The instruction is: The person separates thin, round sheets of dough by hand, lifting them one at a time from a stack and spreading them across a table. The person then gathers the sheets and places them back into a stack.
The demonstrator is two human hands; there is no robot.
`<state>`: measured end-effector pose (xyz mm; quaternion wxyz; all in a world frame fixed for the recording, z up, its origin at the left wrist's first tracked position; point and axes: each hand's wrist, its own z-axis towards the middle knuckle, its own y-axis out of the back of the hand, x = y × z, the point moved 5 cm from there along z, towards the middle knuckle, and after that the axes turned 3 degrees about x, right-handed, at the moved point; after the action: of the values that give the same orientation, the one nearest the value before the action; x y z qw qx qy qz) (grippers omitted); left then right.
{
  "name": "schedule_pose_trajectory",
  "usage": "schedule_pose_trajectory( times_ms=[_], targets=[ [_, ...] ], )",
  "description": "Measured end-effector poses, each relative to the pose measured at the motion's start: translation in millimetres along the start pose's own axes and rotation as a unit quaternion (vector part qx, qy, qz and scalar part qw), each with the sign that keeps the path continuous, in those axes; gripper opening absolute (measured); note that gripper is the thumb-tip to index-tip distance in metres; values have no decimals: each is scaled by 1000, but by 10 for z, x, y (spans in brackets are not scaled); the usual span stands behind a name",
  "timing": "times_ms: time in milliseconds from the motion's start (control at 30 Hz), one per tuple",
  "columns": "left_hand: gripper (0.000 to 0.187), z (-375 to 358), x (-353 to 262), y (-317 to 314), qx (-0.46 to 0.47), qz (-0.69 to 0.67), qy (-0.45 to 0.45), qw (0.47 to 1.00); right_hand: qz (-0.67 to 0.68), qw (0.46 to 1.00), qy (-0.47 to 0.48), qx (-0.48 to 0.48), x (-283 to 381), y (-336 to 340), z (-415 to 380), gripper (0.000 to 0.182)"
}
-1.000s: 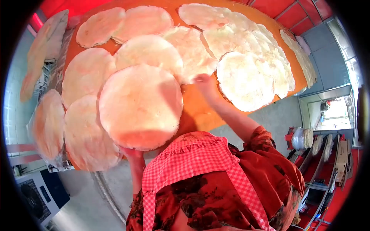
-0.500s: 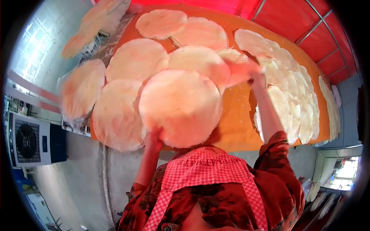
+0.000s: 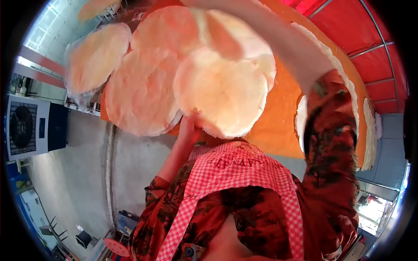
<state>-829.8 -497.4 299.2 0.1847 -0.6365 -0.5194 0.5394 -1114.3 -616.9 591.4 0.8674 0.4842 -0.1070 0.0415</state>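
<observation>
Holds a stack of round sheets (image 3: 220, 93) by its rim with the left hand (image 3: 189, 126): thumb against the near face, remaining fingers hidden behind, closed on the edge at about 7 o'clock of the disc. Carries the stack lifted clear of the orange table (image 3: 278, 126), broad face turned toward the camera. Shows no long axis to speak of, being round; extends from the grip toward 1 o'clock, so nearly all its spread sits above and to the right of the holding hand.

Reaches with the right forearm (image 3: 283, 39) across the top of the view, from the floral sleeve (image 3: 326, 143) at 3 o'clock up toward 11 o'clock, passing just above the upper rim of the stack. Cannot tell how the right hand stands: blurred and cut by the top edge, with a pale sheet (image 3: 233, 37) lying under the forearm, touching or merely behind it, unclear which. Puts the left hand plainly nearer the stack, already on it; keeps the right arm close by at the stack's 12 to 1 o'clock side.

Leaves more sheets spread on the table behind: one large disc (image 3: 139, 95) at 9 o'clock of the stack, overlapped by it, another (image 3: 167, 26) at 11 o'clock. Shows a further disc (image 3: 93, 61) farther left on a rack, and a cooler unit (image 3: 26, 126) on the floor at far left. Wears a red checked apron (image 3: 244, 169) below.
</observation>
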Motion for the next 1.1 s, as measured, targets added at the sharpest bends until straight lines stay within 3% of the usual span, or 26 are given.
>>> schedule_pose_trajectory(
  times_ms=[33,133,200,267,333,400,500,633,733,767,867,900,967,1067,1100],
  targets=[
    [44,-29,4,-33,11,-8,13,1000,24,997,-22,66,15,-360,-78,31],
    [55,-44,-49,-101,59,-82,48,994,90,959,-85,254,1004,-878,-684,41],
    [69,-54,-78,-152,103,-210,67,970,147,940,-154,266,1327,-787,-1212,53],
    [76,-112,-96,-202,129,-213,66,966,142,930,-176,290,1272,-930,-1791,63],
    [78,-109,-105,-288,156,-212,71,962,55,945,-188,261,1372,-721,-2420,69],
    [74,-116,-87,-368,176,-205,89,959,93,924,-278,246,1416,-593,-2896,74],
    [64,-165,-81,-741,186,-101,76,974,114,929,-295,189,1415,-372,-3281,79],
    [44,-272,231,-848,230,76,127,962,223,883,-383,157,1454,14,-3600,83],
    [47,-271,247,-804,218,167,116,955,298,852,-416,109,1433,43,-3878,82],
    [44,-258,244,-782,211,194,118,951,311,850,-415,95,1426,50,-3881,73],
    [40,-230,199,-765,186,275,122,936,248,875,-393,135,1381,89,-3776,62],
    [39,-253,182,-844,214,227,142,940,216,896,-374,109,1350,92,-3744,53],
    [39,-312,131,-1040,267,130,179,938,217,902,-363,81,1308,108,-3665,51],
    [40,-291,219,-1027,186,123,138,965,250,882,-392,74,1336,184,-3509,48],
    [40,-298,187,-1042,207,161,132,956,268,862,-421,94,1325,189,-3495,47]
  ],
)
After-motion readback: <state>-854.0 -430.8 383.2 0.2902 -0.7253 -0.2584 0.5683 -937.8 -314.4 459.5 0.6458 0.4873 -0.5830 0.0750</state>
